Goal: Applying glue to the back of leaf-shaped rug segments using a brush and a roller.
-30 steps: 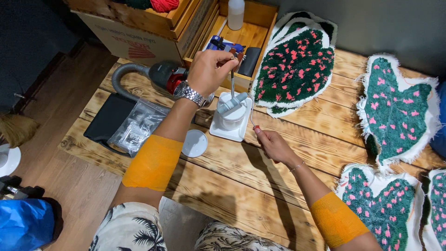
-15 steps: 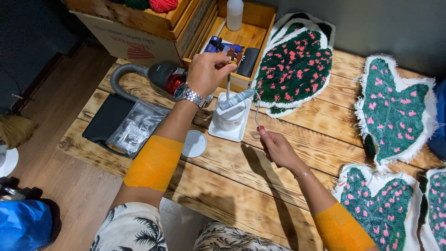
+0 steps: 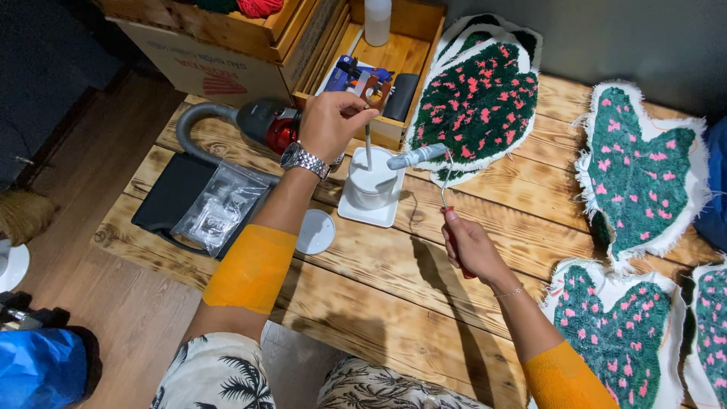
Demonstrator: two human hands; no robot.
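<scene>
Since the earlier frame, the left hand (image 3: pixel 331 123) has lifted its thin stirring stick (image 3: pixel 368 148) nearly upright, and the right hand (image 3: pixel 468 246) has drawn back toward six o'clock with its small paint roller (image 3: pixel 418 157). Left fingertips pinch the stick's top, its lower end dipping into the open white tub (image 3: pixel 371 182). The right fist closes around the red handle, the roller head hanging just at the tub's two o'clock. The tub's round lid (image 3: pixel 315 232) lies at its seven o'clock. Judging by this, stirring is under way; the tufted heart rugs (image 3: pixel 475 98) look untouched.
</scene>
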